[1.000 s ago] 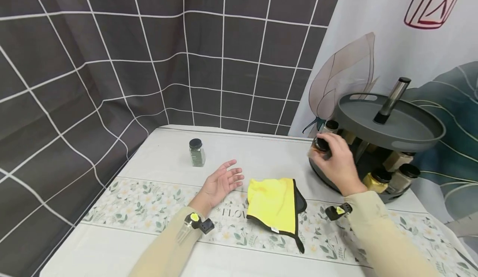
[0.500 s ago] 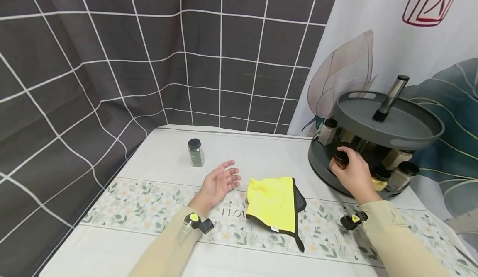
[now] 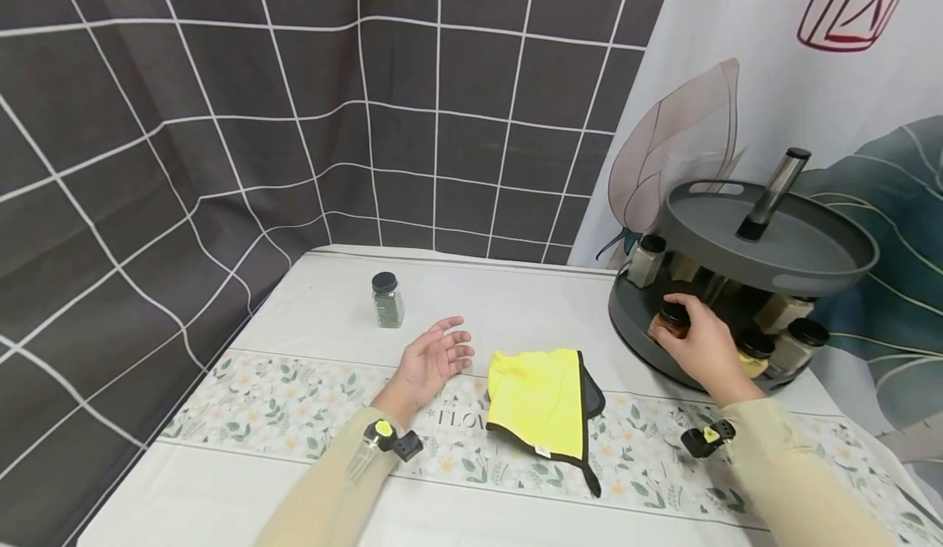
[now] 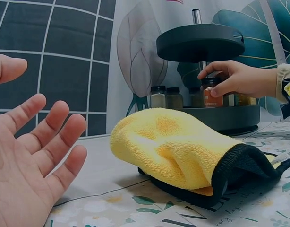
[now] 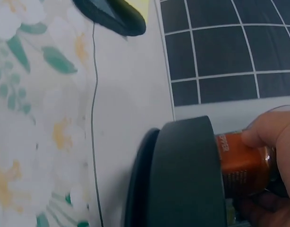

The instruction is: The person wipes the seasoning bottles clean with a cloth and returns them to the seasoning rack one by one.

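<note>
My right hand [image 3: 706, 349] grips a black-lidded spice jar with orange contents [image 5: 242, 163], thumb on one side and fingers on the other. The jar is upright at the lower tier [image 3: 632, 330] of a dark grey two-tier round rack, its base right at the tier's rim in the left wrist view. My left hand [image 3: 433, 364] lies palm up, fingers loosely spread and holding nothing. A yellow cloth with black edging [image 3: 536, 400] lies to the right of that hand. Behind the left hand stands a jar of green seasoning [image 3: 388, 303].
The rack's upper tier [image 3: 788, 248] overhangs the lower one, with a metal post [image 3: 777, 191] rising from it. Several other jars share the lower tier, among them a pale one [image 3: 646, 262] and a yellow one [image 3: 755, 354]. A grid-patterned curtain [image 3: 471, 72] backs the table.
My right hand has carried the orange jar rightward and down, from the rack's left side onto the front of the lower tier. In the last half second it barely moved. The left hand stays still.
</note>
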Demonstrator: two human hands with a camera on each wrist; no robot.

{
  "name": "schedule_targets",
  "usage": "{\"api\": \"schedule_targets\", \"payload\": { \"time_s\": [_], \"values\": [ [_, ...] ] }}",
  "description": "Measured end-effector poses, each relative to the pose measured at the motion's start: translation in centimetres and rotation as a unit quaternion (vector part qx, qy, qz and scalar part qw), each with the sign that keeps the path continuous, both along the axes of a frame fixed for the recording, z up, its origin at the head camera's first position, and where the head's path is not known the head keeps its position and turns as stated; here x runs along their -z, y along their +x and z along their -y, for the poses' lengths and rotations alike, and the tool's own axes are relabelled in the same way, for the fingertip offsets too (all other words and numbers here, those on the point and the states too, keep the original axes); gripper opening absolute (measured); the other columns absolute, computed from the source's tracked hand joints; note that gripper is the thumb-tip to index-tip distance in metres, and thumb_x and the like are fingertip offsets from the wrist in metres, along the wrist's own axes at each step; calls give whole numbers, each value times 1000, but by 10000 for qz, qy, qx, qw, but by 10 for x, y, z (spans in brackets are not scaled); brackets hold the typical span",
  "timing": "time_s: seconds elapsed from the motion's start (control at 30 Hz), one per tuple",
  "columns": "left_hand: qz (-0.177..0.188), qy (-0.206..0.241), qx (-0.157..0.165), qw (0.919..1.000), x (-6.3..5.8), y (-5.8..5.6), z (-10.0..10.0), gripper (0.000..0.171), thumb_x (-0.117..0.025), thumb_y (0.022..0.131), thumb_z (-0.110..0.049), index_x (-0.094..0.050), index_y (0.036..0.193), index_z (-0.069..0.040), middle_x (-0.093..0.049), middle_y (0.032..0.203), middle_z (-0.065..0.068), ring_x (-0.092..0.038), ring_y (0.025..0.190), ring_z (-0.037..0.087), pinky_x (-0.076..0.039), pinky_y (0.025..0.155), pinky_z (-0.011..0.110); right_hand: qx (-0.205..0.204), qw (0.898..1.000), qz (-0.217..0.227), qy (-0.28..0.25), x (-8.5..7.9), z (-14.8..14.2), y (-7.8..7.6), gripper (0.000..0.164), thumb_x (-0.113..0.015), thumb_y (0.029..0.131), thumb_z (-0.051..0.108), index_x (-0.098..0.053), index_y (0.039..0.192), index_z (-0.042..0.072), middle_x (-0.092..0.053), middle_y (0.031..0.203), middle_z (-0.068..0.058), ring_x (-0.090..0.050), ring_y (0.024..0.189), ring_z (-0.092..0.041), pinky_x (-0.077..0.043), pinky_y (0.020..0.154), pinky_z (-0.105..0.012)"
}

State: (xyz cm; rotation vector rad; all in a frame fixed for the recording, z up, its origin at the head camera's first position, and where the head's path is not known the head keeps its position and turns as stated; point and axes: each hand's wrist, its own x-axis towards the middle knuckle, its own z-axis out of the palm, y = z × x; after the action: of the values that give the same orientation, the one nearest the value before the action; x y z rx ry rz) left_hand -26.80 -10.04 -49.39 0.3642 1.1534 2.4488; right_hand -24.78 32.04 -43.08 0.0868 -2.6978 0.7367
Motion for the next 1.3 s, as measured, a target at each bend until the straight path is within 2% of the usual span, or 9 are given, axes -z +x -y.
{"api": "schedule_targets", "payload": {
  "time_s": [0.57,0.7,0.77,0.8,0.97,1.0,1.07,1.13,1.3],
  "values": [
    [-134,-40,-47,9999,-2,1,-5,45,-26,95,-19,-27,137,-3,-53,104,7,-56,92,22,-46,84,36,-609,9936,792,-526,-10,-58,30,56,-64,85,34,-42,134,16,-54,103,-11,-55,72,-15,-47,53,-29],
    [-768,-753,-915,9900,-8,7,-5,40,-34,93,-8,-30,130,7,-52,97,9,-56,81,20,-49,74,34,-735,9932,708,-566,-12,-63,33,57,-65,85,30,-41,134,15,-52,109,-13,-56,75,-12,-49,56,-28],
    [-1492,-1702,-1938,9546,-10,10,-3,35,-42,90,-3,-37,122,9,-51,91,9,-54,77,18,-48,70,30,-670,9960,489,-318,-15,-61,37,59,-66,85,30,-40,135,17,-49,115,-16,-56,85,-21,-49,62,-37],
    [-1864,-2171,-2540,9239,-9,9,0,32,-47,87,0,-42,117,8,-49,89,9,-51,75,18,-47,67,29,-653,9974,267,-173,-16,-58,40,59,-66,84,30,-40,135,17,-47,119,-18,-54,91,-26,-48,67,-42],
    [-2567,-3729,-5250,7207,3,-11,28,44,-65,77,-3,-41,114,-2,-40,104,10,-41,95,23,-41,83,35,-732,9849,-1491,493,-17,-23,51,50,-70,79,13,-51,125,10,-39,134,-16,-52,90,-25,-47,69,-32],
    [-2471,-3834,-5562,6947,2,-16,35,50,-67,76,-6,-39,117,-5,-36,110,12,-38,100,24,-38,87,38,-838,9790,-1786,520,-16,-15,52,47,-69,78,10,-54,122,9,-40,134,-14,-52,82,-20,-44,66,-24],
    [-2070,-4124,-5788,6723,1,-26,48,65,-70,75,-13,-31,127,-11,-29,119,11,-34,109,24,-35,94,39,-1031,9701,-2130,535,-12,-1,52,42,-68,78,10,-57,118,9,-43,133,-11,-52,83,-16,-42,68,-18],
    [-1746,-4409,-5569,6819,1,-36,59,79,-72,74,-20,-22,136,-19,-24,127,12,-31,115,26,-32,97,41,-1247,9636,-2321,456,-8,14,51,38,-65,79,14,-58,116,9,-46,130,-11,-51,93,-20,-41,77,-24],
    [-1300,-4814,-3886,7748,3,-55,77,86,-63,84,-23,-5,147,-23,-18,146,11,-22,132,30,-21,108,48,-1758,9586,-2236,147,4,47,47,36,-64,81,18,-58,115,9,-48,128,-10,-44,115,-27,-37,91,-32]
  ]
}}
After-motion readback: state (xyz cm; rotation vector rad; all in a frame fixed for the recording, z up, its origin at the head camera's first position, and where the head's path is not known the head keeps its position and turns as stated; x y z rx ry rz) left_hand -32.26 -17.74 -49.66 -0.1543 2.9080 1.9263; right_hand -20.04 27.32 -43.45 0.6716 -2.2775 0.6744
